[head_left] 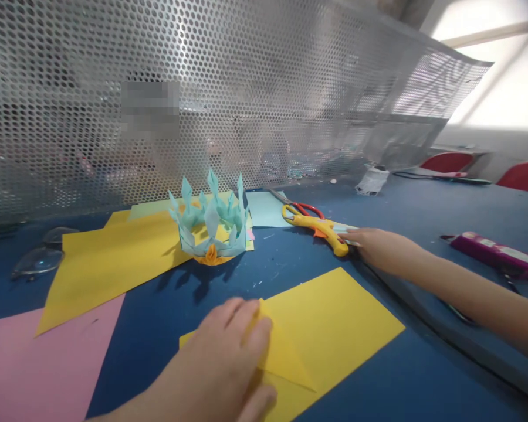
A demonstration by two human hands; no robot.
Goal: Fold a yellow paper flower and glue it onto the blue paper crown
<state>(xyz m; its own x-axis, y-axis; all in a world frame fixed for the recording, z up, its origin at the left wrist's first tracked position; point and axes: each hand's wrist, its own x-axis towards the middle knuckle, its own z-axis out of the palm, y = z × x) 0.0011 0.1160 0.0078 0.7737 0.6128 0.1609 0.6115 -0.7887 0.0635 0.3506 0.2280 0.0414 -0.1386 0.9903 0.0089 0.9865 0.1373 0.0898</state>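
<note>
My left hand is in the lower middle, its fingers curled on a folded piece of yellow paper. That piece lies over a larger yellow sheet. My right hand reaches to the back end of a yellow hot glue gun with an orange trigger. Its fingertips are at the gun's handle, beside a pale strip; they are blurred and partly hidden. Red-handled scissors lie just behind the gun. A light blue folded-paper crown with an orange front piece stands left of them.
A perforated metal panel rises along the back. Yellow paper, pink paper and glasses lie at left. A purple pouch, a dark cord and a crumpled white item are at right.
</note>
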